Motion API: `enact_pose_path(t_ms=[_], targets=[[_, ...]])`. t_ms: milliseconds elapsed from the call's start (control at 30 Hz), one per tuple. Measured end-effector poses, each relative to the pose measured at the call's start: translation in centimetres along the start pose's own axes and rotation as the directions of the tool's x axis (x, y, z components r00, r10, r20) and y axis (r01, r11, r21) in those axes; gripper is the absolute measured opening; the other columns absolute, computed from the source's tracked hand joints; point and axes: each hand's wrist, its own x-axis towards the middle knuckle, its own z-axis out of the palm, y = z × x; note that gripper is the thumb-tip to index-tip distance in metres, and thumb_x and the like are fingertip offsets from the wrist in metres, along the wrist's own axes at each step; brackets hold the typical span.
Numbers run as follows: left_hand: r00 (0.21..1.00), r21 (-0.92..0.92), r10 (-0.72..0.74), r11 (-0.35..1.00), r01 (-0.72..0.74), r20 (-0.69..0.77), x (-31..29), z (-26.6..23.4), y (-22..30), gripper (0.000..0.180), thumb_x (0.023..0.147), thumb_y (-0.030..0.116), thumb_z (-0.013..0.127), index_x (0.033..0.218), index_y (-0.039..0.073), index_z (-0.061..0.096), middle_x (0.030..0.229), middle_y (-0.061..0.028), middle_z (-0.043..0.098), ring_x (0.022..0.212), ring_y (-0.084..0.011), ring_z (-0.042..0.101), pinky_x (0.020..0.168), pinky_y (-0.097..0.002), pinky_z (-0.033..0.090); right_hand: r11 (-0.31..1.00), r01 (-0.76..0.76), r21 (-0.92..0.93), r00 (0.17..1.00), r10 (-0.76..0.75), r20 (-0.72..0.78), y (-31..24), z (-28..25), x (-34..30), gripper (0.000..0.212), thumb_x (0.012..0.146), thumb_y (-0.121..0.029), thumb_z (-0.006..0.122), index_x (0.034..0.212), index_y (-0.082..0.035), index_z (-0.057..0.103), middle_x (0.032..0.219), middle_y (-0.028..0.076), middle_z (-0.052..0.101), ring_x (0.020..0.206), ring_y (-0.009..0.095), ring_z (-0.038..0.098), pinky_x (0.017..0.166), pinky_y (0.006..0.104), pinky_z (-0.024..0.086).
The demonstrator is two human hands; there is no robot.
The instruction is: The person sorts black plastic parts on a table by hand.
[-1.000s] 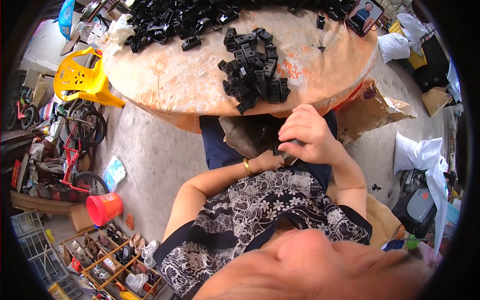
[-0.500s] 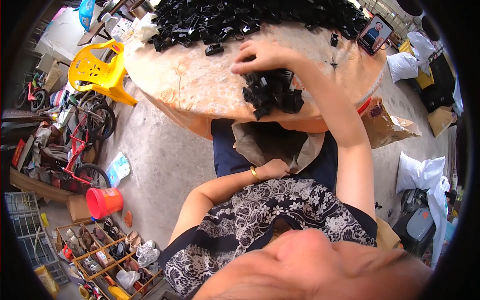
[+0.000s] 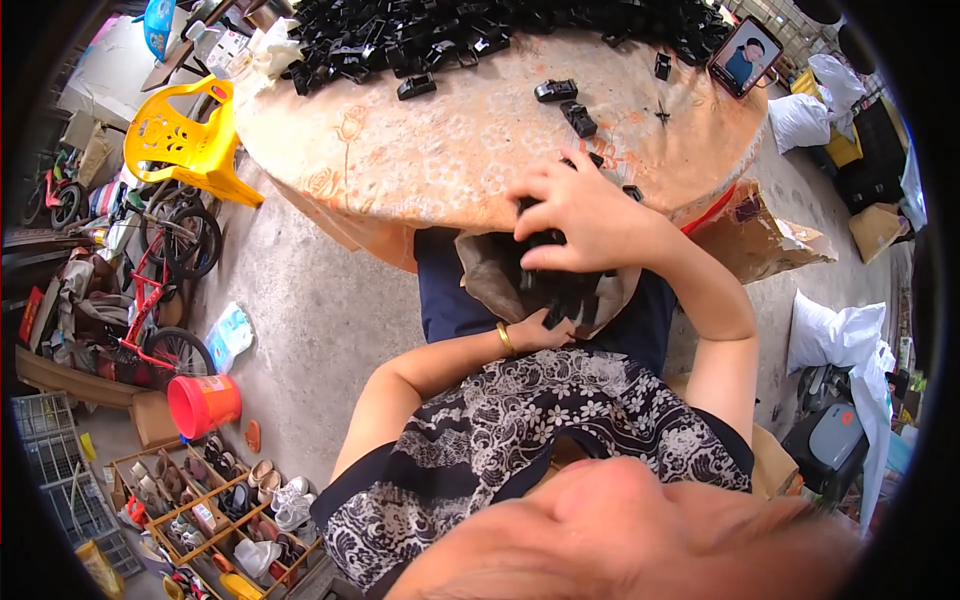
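My right hand curls over small black plastic pieces at the table's near edge, its fingers bent around them. Below it, a greyish-beige sack gapes between my knees. Some black pieces show in its mouth, beneath the right hand. With a gold bangle on the wrist, my left hand pinches the sack's near rim. Just beyond the right hand, a few loose pieces lie on the floral cloth of the round table. A large heap of the same black pieces covers the far side.
A phone stands at the table's far right. To the left are a yellow plastic chair, a red bicycle, a red bucket and a shoe rack. White sacks and a torn cardboard box stand to the right.
My right hand has drawn the small cluster of black pieces toward me, over the table edge and sack. A few pieces stayed behind on the cloth. My left hand remains at the sack's rim.
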Motion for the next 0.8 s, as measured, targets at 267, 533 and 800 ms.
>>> enact_pose_path(t_ms=[267,533,800], targets=[[0.973,0.079,-0.122,0.991,0.109,0.196,0.2,-0.3,0.3,0.024,0.081,0.024,0.053,0.094,0.01,0.066,0.087,-0.0159,0.064,0.083,-0.0337,0.06,0.074,-0.0412,0.047,0.944,-0.05,0.327,0.834,0.22,-0.506,7.2,-1.7,1.7,0.029,0.079,-0.03,0.066,0.095,-0.005,0.066,0.095,0.012,0.065,0.091,0.021,0.06,0.079,0.0313,0.047],[0.964,0.076,-0.157,0.987,0.144,0.215,0.1,-1.8,1.2,0.025,0.082,0.026,0.05,0.092,0.009,0.066,0.089,-0.0159,0.063,0.083,-0.034,0.06,0.074,-0.0418,0.047,0.848,-0.19,0.495,0.958,0.271,-0.098,10.5,0.4,2.1,0.028,0.082,-0.026,0.062,0.1,-0.004,0.064,0.107,0.011,0.061,0.103,0.023,0.054,0.09,0.0323,0.041],[0.964,0.037,-0.132,0.991,0.127,0.23,0.1,-1.6,0.6,0.027,0.085,0.027,0.046,0.101,0.013,0.062,0.092,-0.0156,0.064,0.084,-0.0351,0.06,0.076,-0.0438,0.047,0.93,0.151,0.336,0.958,-0.054,-0.28,2.5,1.9,-2.1,0.02,0.07,-0.017,0.071,0.083,-0.005,0.063,0.091,0.009,0.062,0.093,0.027,0.056,0.083,0.0387,0.043]])
